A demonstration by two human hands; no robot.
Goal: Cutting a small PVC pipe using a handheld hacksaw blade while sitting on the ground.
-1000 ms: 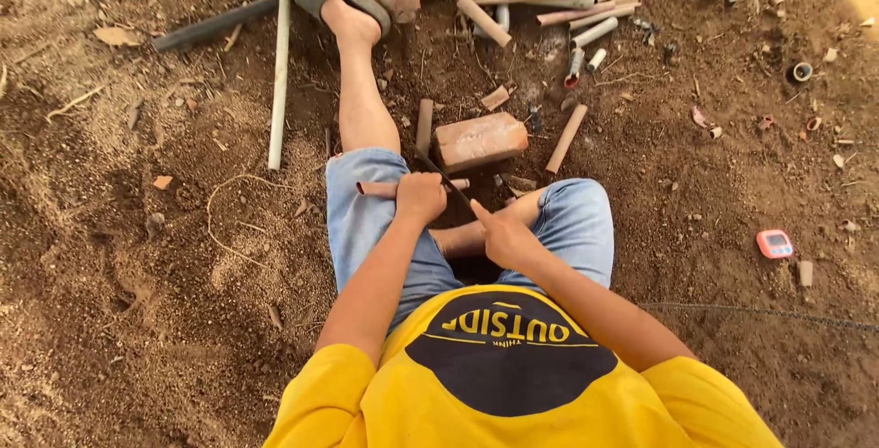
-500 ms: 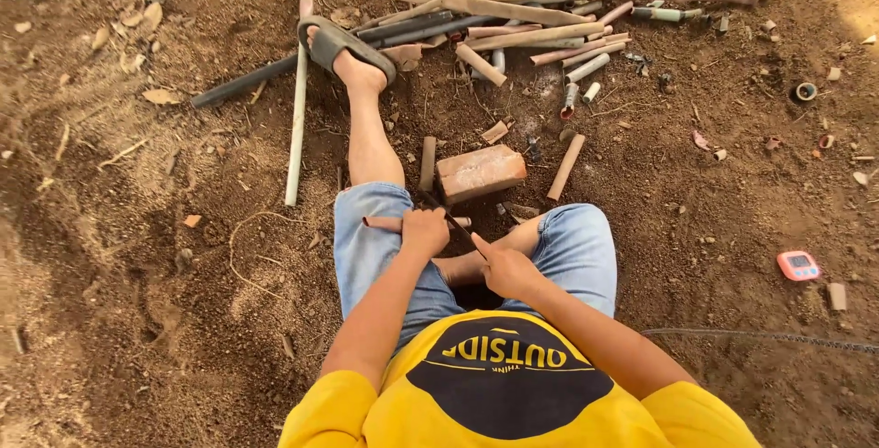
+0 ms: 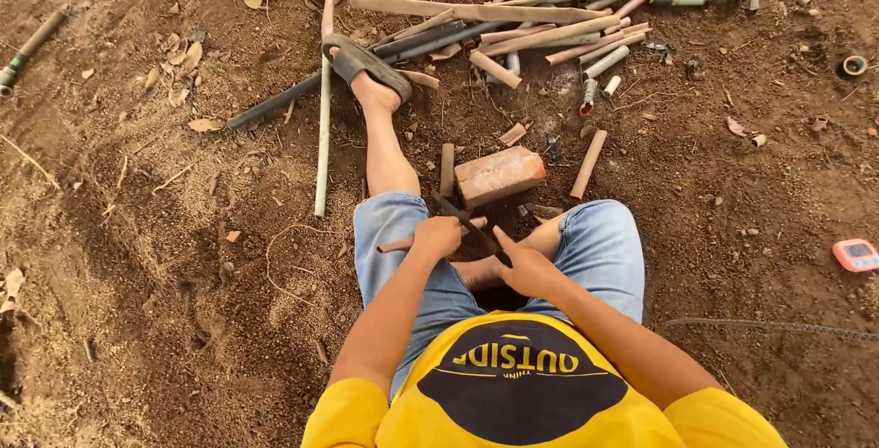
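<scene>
I sit on bare earth with my left leg stretched out and my right knee bent. My left hand (image 3: pixel 438 236) is closed around a short brown stick (image 3: pixel 394 245) that pokes out to the left over my thigh. My right hand (image 3: pixel 524 269) grips a dark narrow blade-like tool (image 3: pixel 465 221), its tip pointing up-left across the stick toward the brick. A reddish brick (image 3: pixel 500 174) lies just beyond my hands, between my legs.
A heap of cut bamboo and pipe pieces (image 3: pixel 540 36) lies past my sandalled foot (image 3: pixel 363 64). A long thin pole (image 3: pixel 323 100) runs beside my left leg. A small pink device (image 3: pixel 856 254) sits at the right, and a thin wire (image 3: pixel 769 325) lies below it.
The view has tilted so the pile sits lower in frame. My right hand now holds the dark tool angled over the stick; earlier its fingers only pointed toward my left hand.
</scene>
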